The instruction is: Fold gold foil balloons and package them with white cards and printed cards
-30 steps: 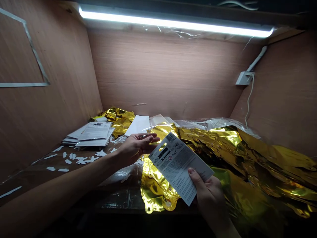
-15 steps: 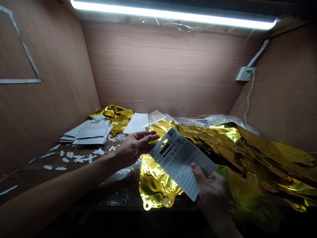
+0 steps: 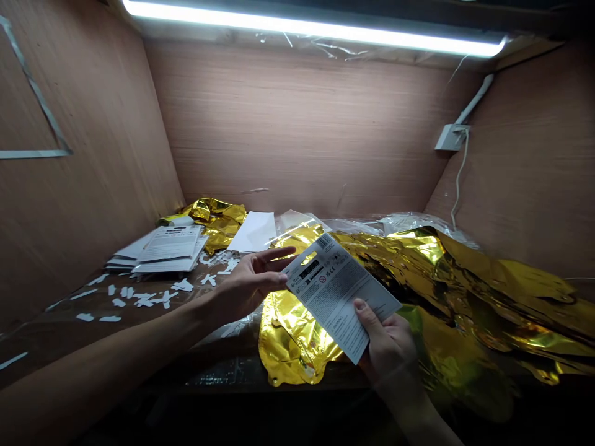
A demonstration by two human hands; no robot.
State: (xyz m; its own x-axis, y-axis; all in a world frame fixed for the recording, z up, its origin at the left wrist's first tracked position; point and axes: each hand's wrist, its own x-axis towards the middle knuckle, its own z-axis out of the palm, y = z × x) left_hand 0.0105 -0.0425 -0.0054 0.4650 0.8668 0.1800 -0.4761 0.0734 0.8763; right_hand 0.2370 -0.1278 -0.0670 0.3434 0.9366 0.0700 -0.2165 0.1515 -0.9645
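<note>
Printed backing card [image 3: 337, 291] held up tilted over a gold foil balloon [image 3: 290, 341], barcode and hang-hole end pointing away. Right hand [image 3: 388, 347] pinches the card's lower edge, thumb on the printed face, fingers behind. Left hand [image 3: 246, 288] is spread, thumb tip at the card's left corner; contact unclear. Left of it: white paper scraps [image 3: 144, 300] on a dark glossy tabletop [image 3: 46, 328], a stack of printed cards [image 3: 167, 248], crumpled gold foil [image 3: 218, 220]. Right: creased gold foil sheets [image 3: 469, 291] heaped against a wood-veneer wall [image 3: 534, 186]. LED strip light [image 3: 316, 23] overhead.
</note>
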